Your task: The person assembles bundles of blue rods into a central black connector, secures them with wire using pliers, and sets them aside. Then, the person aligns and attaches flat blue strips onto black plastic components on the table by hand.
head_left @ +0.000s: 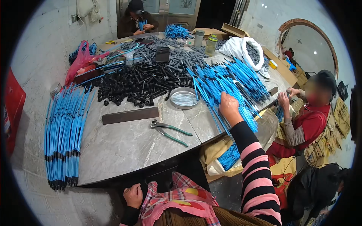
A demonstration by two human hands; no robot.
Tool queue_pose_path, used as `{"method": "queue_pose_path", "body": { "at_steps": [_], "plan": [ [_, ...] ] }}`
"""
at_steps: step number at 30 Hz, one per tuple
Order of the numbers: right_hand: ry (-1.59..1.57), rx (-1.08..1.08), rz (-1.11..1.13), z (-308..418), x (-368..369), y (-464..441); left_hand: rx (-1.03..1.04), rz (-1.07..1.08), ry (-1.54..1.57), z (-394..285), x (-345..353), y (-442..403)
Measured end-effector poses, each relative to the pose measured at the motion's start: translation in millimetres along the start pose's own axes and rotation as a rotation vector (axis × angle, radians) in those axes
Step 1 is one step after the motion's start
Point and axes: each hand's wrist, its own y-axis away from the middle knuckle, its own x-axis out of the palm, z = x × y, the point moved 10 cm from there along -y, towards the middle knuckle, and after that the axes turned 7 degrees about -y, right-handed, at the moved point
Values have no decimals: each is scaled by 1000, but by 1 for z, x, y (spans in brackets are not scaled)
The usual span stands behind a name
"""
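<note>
- Head view: the right hand (pixel 229 105) is curled over the blue rods (pixel 215 80) heaped on the right side of the desk (pixel 124 145); whether it grips any cannot be told.
- The left hand (pixel 133 195), fingers bent, is below the desk's near edge, beside the pink apron (pixel 181 205); its grip is unclear.
- Green-handled pliers (pixel 174 128) lie between a dark bar (pixel 130 115) and the desk's near edge.
- A round tin (pixel 181 107) stands just left of the rods.

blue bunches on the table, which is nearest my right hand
The bunch just right of the round metal dish, at your right hand; the left bunch, far bunch and bunch beside the white sack lie farther off.
</note>
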Motion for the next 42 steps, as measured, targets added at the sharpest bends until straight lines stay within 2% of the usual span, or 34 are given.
{"method": "queue_pose_path", "body": {
  "at_steps": [5,8,9,11,15,19,24,27,31,32,34,39,42],
  "plan": [
    [11,-45,-130,-2,-21,-9,0,-21,-8,0,-2,0],
    [-141,-3,148,0,-18,-4,6,-14,-2,0,2,-1],
    [-136,20,158,-11,-16,-3,8,-7,-2,1,3,0],
    [-322,-60,22,-23,-28,-3,21,43,-2,4,8,3],
    [-456,54,172,-72,-40,10,53,57,-28,4,10,4],
    [-395,73,233,-93,-31,24,-31,169,-59,8,20,3],
    [-231,51,247,-63,-14,34,-25,177,-82,3,23,-1],
    [-190,-26,-19,-50,-27,31,-1,151,-104,1,20,0],
    [-155,87,14,-55,-10,21,51,34,-65,-3,12,-2],
    [-157,76,-10,-54,-13,17,47,46,-69,-4,12,-2],
    [-102,29,78,-49,-6,13,33,70,-76,-4,13,-2],
    [-96,-64,-147,-36,-22,8,-27,137,-85,3,16,1],
    [-214,96,-81,-44,-12,3,-27,129,-78,4,15,0]
  ]
}}
